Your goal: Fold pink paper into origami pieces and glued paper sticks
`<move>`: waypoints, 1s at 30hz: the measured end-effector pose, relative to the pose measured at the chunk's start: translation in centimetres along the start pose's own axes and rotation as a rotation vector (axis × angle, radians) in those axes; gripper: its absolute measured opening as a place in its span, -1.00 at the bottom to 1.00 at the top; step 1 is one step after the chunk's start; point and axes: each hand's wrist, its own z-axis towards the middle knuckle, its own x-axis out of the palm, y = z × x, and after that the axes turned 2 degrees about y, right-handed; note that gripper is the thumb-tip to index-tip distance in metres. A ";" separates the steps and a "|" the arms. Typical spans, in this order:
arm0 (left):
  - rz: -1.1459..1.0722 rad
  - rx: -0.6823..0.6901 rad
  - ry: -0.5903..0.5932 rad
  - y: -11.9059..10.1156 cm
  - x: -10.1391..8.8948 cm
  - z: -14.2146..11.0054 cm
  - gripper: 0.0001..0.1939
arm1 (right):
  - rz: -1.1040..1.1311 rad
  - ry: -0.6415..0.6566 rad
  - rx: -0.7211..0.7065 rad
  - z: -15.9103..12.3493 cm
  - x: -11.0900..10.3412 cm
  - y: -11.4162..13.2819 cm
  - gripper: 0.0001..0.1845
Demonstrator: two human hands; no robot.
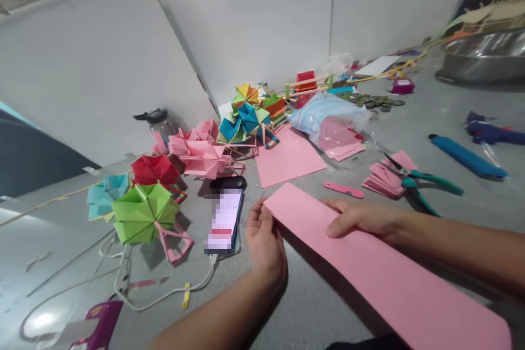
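A long folded strip of pink paper [369,262] slants from the middle of the view down to the lower right, raised over the grey table. My left hand [266,238] pinches its far left corner between thumb and fingers. Partway along the strip, my right hand [361,219] grips the upper edge, thumb on top and fingers hidden beneath. Just beyond the strip lies a pink cutter [343,190]. Pliers with teal handles [418,178] rest on a stack of folded pink paper [385,178] near my right wrist.
A phone [223,221] with a white cable lies left of my hands. Folded-paper models in green [145,213], red [153,170] and pink [200,153] stand further left. Behind are pink sheets [287,158] and a plastic bag [324,117]. A metal basin [484,57] is at far right.
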 end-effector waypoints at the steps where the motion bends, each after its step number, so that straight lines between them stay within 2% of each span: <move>1: -0.009 0.000 -0.002 -0.2 0.1 0.0 -0.53 | 0.004 0.007 0.005 -0.1 0.2 -0.1 -0.16; 6: -0.038 -0.032 -0.016 -0.9 0.6 0.3 -0.38 | 0.064 0.099 0.037 0.1 0.6 -0.4 -0.19; 11: -0.049 -0.026 -0.071 -1.4 1.8 0.4 -0.36 | 0.172 0.161 0.061 0.6 0.4 -0.5 -0.18; 18: -0.039 -0.052 -0.112 -2.2 3.4 0.5 -0.38 | 0.259 0.144 0.147 0.5 0.5 -0.3 -0.29; 25: -0.057 -0.078 -0.139 -2.0 3.0 0.7 -0.40 | 0.322 0.096 0.222 0.0 1.4 -0.4 -0.33; 30: -0.060 -0.067 -0.145 -1.8 2.5 0.6 -0.40 | 0.316 0.115 0.176 0.5 1.2 -0.4 -0.28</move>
